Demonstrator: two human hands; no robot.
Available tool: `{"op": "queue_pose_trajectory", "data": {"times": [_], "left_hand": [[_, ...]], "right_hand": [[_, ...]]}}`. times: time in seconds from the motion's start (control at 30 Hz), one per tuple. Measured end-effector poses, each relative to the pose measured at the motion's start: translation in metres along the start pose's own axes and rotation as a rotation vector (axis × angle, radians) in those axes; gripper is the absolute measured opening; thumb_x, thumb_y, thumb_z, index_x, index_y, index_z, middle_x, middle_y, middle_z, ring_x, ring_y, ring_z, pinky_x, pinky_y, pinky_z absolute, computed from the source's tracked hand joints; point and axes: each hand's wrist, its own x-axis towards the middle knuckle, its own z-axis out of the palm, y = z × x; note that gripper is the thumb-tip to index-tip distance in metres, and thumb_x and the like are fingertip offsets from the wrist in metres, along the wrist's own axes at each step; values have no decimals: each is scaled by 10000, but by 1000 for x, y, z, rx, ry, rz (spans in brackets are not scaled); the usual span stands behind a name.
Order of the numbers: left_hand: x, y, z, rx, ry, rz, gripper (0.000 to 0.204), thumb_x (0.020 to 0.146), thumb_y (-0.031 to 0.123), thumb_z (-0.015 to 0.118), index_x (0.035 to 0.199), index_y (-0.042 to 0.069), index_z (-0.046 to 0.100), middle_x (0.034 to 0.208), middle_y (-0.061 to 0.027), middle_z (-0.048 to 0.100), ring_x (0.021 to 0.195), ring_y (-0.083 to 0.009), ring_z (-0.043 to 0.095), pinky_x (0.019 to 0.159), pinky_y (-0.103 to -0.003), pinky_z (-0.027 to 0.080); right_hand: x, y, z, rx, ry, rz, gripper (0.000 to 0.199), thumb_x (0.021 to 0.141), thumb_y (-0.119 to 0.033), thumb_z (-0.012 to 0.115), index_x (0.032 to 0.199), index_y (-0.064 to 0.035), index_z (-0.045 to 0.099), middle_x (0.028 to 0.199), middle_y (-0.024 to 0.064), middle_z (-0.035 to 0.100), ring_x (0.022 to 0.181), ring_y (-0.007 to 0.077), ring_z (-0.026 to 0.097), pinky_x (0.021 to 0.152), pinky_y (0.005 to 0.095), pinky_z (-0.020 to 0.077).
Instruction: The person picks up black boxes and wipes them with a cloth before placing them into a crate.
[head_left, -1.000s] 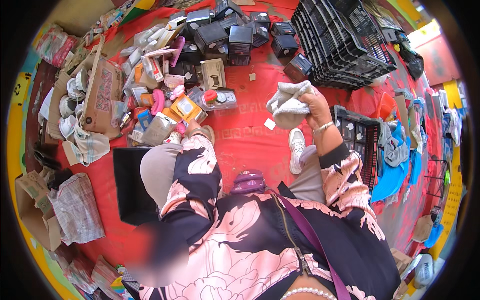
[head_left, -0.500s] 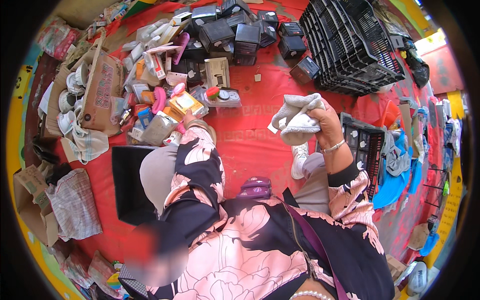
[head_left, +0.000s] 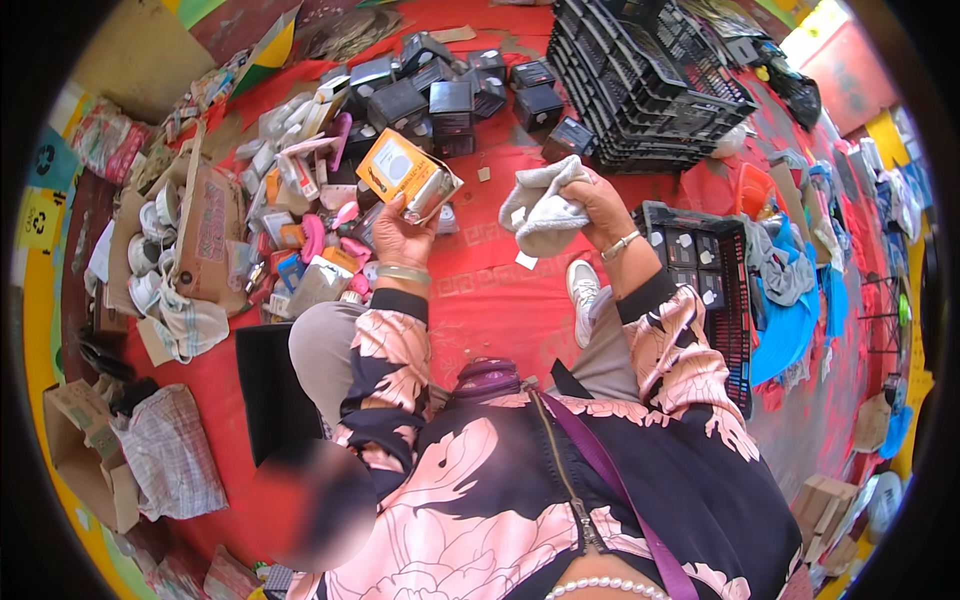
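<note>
Lap: a purple pouch point(head_left: 487, 380) lies against the floral jacket, with grey trouser knees ahead of it.
Shoe: a white sneaker point(head_left: 582, 287) rests on the red floor cloth point(head_left: 500, 310), just below the right wrist.
Left hand point(head_left: 400, 235): raised, fingers closed around a small packaged item with an orange-yellow card point(head_left: 400, 170) and a clear front; a bracelet sits on the wrist.
Right hand point(head_left: 597, 205): raised, fingers closed on a bunched grey-white rag point(head_left: 545, 205), which hangs to the left of the palm, near the packaged item but apart from it.
Left of the hands: a heap of small packaged goods point(head_left: 310, 240), pink, orange and white, beside an open cardboard box point(head_left: 205, 235) and a striped cloth.
Right of the hands: a low black crate point(head_left: 700, 270) holding dark items with white labels, and blue-grey cloths point(head_left: 790, 290) next to it.
Farther: a cluster of small black boxes point(head_left: 450, 95) on the floor cloth.
Farthest: a stack of black plastic crates point(head_left: 640, 85), tilted, at the upper right.
</note>
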Motion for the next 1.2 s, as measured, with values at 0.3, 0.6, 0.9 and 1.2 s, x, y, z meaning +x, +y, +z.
{"op": "queue_pose_trajectory", "data": {"times": [0.3,0.6,0.9,1.2], "left_hand": [[-54,7,86,253,-262,-149,381,856,96,506,1210,-30,437,1113,-202,584,1037,-346,595,826,-455,543],[-30,-14,49,256,-33,-185,375,930,228,440,1212,-19,460,1151,-178,591,1045,-321,598,860,-447,520],[-39,-29,65,483,-255,-73,451,869,58,500,1294,59,349,1189,-116,531,1023,-287,601,754,-409,565],[-51,-46,53,379,-371,-377,614,821,128,632,1348,47,328,1263,-99,499,1146,-232,533,954,-391,459]], "right_hand": [[-6,-25,-16,242,141,-205,254,744,20,489,977,-5,586,862,63,609,779,176,601,758,308,500],[-10,-25,-7,268,230,-48,323,839,-315,652,928,-7,615,842,97,645,750,210,642,696,333,540],[-8,-18,13,-139,354,-478,186,849,-189,650,959,-38,650,774,-8,600,680,70,550,621,220,457],[-23,25,50,-1455,-223,-862,525,880,-346,516,1341,-103,449,1416,168,375,1354,339,278,1095,447,204]]}}
